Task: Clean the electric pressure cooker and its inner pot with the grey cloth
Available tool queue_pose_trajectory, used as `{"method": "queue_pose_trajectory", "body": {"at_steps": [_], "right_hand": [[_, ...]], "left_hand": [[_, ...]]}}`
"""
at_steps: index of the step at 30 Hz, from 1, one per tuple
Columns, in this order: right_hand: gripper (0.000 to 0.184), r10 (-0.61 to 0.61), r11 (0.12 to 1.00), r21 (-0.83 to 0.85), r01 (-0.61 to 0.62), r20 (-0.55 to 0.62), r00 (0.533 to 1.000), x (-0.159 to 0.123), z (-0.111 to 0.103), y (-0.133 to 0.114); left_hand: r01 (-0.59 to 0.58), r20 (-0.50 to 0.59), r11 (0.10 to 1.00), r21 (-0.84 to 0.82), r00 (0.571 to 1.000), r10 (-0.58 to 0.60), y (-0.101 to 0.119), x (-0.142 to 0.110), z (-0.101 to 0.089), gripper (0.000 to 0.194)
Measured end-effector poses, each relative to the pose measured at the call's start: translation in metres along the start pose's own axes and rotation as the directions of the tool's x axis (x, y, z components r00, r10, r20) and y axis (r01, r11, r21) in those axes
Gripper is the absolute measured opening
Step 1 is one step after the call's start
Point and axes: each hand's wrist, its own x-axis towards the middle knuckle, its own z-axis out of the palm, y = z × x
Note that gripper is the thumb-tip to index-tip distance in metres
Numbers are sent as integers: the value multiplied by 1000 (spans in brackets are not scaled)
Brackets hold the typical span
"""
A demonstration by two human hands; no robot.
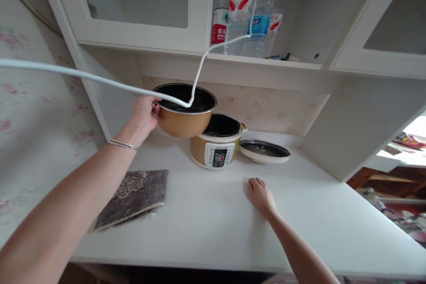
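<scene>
My left hand (pixel 147 112) grips the rim of a rice cooker inner pot (pixel 183 124), with the thumb at the rim and fingers against the outer wall. The pot is gold outside and black inside. It is raised above the counter, slightly tilted, partly overlapping the opening of the gold and white rice cooker (pixel 199 153). The cooker's front panel faces me. Beside it on the right lies a round detached lid (pixel 264 151), dark inner side up. My right hand (pixel 261 195) rests on the counter in front of the lid, fingers curled in, with nothing visible in it.
A white cable (pixel 100 80) crosses the view in front of the pot. On the white counter (pixel 206 217) lies a folded grey patterned cloth (pixel 143 195) at left. Several plastic bottles (pixel 239 17) stand in the open cabinet above. A side panel (pixel 359 120) bounds the right.
</scene>
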Motion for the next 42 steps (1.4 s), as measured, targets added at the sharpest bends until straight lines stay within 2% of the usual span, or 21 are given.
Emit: {"method": "queue_pose_trajectory", "body": {"at_steps": [3,5,7,9,12,15,18,21,24,26,31,33,37,40,42], "right_hand": [[26,57,998,41,-58,8,998,-6,-1,-9],[29,57,988,142,-56,-3,998,-17,1,-30],[31,-31,958,285,36,-20,999,-34,5,-69],[26,-209,887,415,202,-30,977,-55,6,-126],[30,-474,728,535,429,-60,879,-81,4,-223],[47,-619,647,539,540,-42,784,-90,-1,-306],[62,-713,612,497,615,11,701,-84,2,-355],[70,-740,636,426,643,99,666,-75,14,-375],[68,-717,677,341,652,104,690,-74,22,-373],[68,-714,681,296,669,70,696,-81,20,-359],[84,-758,638,276,719,60,650,-118,-6,-289],[89,-735,670,262,694,103,671,-133,-17,-257],[87,-652,758,186,625,219,726,-152,-31,-201],[82,-631,775,155,613,251,734,-155,-38,-171],[81,-646,761,157,629,270,714,-154,-43,-156]], "left_hand": [[78,-33,997,10,996,-77,20,-14,-39,23],[76,-55,997,19,996,-75,27,-22,-63,24],[38,-63,999,36,997,-36,30,-28,-84,26],[-24,-60,998,63,998,28,29,-32,-99,26],[-100,-61,988,120,992,107,24,-37,-116,25],[-129,-76,977,169,987,144,23,-42,-131,24],[-116,-68,971,211,989,133,25,-45,-149,23],[-75,-42,962,264,995,89,26,-45,-168,21],[-37,-38,959,279,998,50,22,-42,-183,20],[-21,-49,965,260,998,34,18,-38,-190,21],[7,-86,979,204,996,11,4,-29,-198,24],[18,-91,979,202,996,1,-3,-27,-198,25],[75,-131,976,206,990,-48,-23,-28,-196,25],[120,-174,971,204,981,-85,-38,-34,-191,25],[141,-192,971,195,976,-103,-48,-39,-187,25]]}}
